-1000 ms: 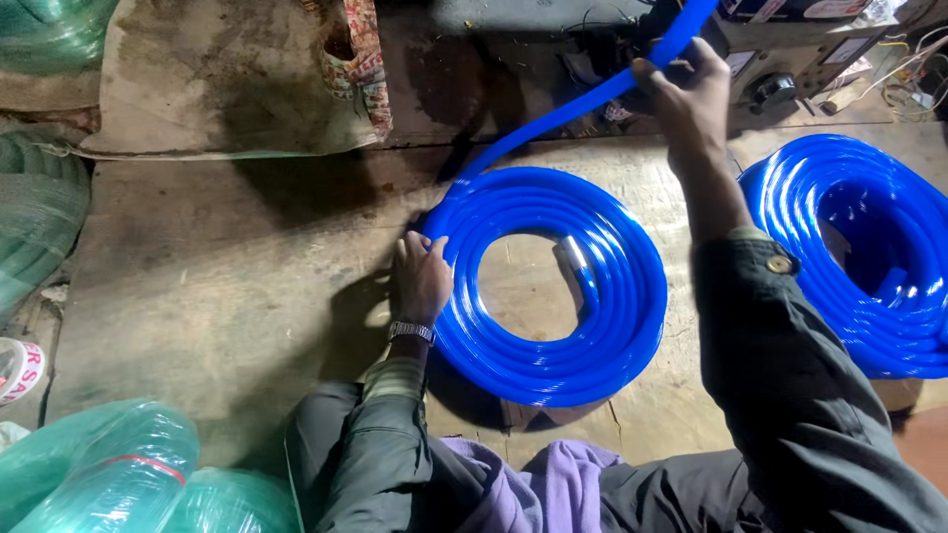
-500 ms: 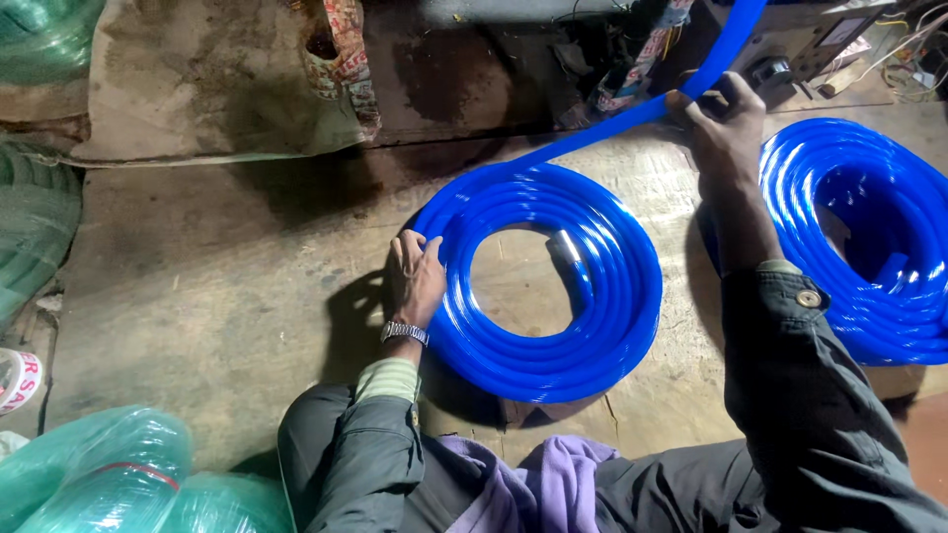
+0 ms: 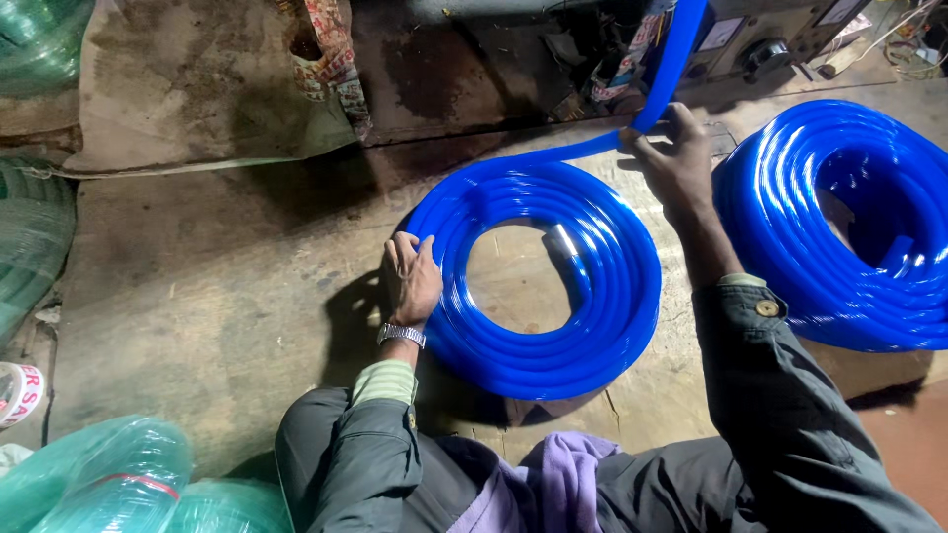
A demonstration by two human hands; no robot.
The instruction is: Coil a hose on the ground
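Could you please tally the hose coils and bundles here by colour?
Blue hose coils: 2, one under both hands, one at right.
Green wrapped bundles: 4, two at left, two at bottom left.
Total: 6

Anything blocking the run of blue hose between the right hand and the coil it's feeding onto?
Nothing visible. The right hand grips the blue hose, which runs free over bare floor down onto the coil. The left hand rests on the coil's left edge, clear of that run. The second coil lies apart, to the right.
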